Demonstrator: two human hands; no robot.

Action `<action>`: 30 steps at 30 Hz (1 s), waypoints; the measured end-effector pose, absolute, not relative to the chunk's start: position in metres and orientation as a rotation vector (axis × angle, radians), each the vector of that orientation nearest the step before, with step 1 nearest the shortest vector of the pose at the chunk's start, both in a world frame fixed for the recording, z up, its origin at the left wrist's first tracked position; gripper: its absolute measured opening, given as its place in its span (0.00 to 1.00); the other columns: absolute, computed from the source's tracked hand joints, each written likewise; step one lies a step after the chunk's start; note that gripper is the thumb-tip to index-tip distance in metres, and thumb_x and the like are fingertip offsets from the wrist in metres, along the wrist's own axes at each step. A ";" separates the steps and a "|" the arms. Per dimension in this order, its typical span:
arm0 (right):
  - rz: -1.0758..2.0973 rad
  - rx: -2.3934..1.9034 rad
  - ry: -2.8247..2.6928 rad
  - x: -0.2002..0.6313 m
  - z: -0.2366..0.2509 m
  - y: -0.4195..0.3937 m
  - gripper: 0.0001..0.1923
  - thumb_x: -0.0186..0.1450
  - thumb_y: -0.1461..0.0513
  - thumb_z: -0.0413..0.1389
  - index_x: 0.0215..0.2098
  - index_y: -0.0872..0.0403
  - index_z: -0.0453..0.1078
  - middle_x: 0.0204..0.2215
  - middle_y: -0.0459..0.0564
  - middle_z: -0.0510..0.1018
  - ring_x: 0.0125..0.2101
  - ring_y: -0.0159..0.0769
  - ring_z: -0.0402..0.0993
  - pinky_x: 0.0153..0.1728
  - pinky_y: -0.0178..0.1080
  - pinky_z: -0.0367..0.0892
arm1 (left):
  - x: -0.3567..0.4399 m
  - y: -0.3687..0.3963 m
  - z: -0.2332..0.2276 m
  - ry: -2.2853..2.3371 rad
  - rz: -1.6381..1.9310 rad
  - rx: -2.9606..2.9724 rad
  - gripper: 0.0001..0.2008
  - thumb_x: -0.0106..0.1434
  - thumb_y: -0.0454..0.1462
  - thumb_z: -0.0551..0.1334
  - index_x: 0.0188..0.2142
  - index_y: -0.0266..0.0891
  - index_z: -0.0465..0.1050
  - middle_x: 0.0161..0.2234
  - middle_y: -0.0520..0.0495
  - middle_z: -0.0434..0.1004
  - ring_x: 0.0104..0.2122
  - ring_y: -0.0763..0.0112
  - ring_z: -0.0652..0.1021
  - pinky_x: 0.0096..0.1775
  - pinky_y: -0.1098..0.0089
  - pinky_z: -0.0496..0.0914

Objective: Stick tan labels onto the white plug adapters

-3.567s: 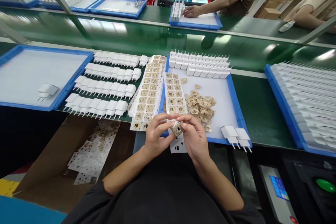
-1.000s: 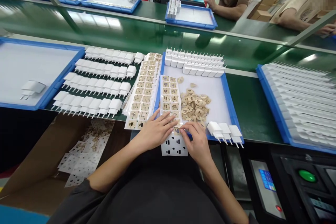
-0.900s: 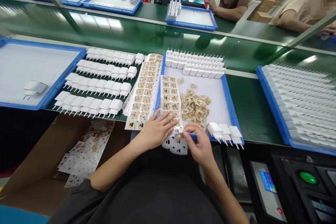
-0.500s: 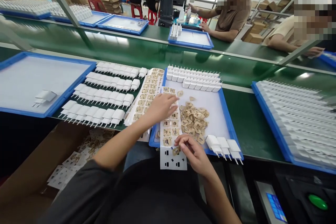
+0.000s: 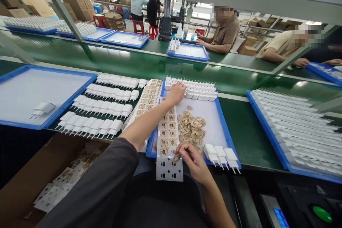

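Observation:
My left hand (image 5: 176,93) is at the left end of the front row of white plug chargers (image 5: 201,94), its fingers curled down on the end charger and partly hiding it. In my right hand (image 5: 194,162), a small tan sticker (image 5: 176,158) is pinched between thumb and fingers, over the bare lower end of a sticker sheet (image 5: 170,171). The sheet lies along the left side of a blue-rimmed tray (image 5: 226,128). Beside it on the tray is a loose heap of tan pieces (image 5: 191,128). Three white chargers (image 5: 220,154) lie at the tray's near right corner.
Several rows of chargers (image 5: 105,105) lie left of more sticker sheets (image 5: 146,101). A tray (image 5: 48,74) with one charger is at far left; a full tray (image 5: 294,131) is at right. A cardboard box (image 5: 24,185) stands below. People sit beyond the green bench (image 5: 128,58).
My left hand has moved away from the sticker sheet, forward to the charger row. My right hand still pinches the tan sticker near the sheet's lower end. The view has tilted up.

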State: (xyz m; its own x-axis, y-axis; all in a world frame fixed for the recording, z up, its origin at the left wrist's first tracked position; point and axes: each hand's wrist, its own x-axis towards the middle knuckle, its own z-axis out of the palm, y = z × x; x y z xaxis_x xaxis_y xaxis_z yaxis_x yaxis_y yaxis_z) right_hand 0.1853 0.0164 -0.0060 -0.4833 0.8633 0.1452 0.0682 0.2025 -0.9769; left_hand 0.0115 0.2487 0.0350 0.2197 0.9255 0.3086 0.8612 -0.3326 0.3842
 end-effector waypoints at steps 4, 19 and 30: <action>1.344 -0.916 -1.675 0.185 -0.012 0.015 0.13 0.74 0.52 0.51 0.40 0.50 0.69 0.34 0.49 0.74 0.35 0.36 0.75 0.37 0.39 0.74 | -0.013 0.207 0.057 1.646 0.924 2.151 0.15 0.67 0.39 0.64 0.50 0.36 0.67 0.48 0.38 0.76 0.47 0.58 0.78 0.46 0.59 0.75; 1.310 -0.670 -1.390 0.154 0.009 0.015 0.01 0.68 0.62 0.61 0.37 0.48 0.75 0.31 0.46 0.75 0.33 0.33 0.72 0.35 0.35 0.70 | -0.031 0.005 -0.011 0.949 1.296 0.847 0.16 0.62 0.46 0.69 0.46 0.42 0.80 0.48 0.43 0.81 0.48 0.57 0.80 0.50 0.57 0.77; 1.374 -0.681 -1.336 0.147 0.011 0.015 0.02 0.67 0.63 0.61 0.38 0.48 0.76 0.32 0.45 0.76 0.32 0.32 0.72 0.33 0.33 0.69 | -0.030 -0.004 -0.020 1.225 1.401 1.484 0.23 0.62 0.41 0.71 0.57 0.46 0.76 0.54 0.42 0.80 0.53 0.58 0.80 0.56 0.59 0.74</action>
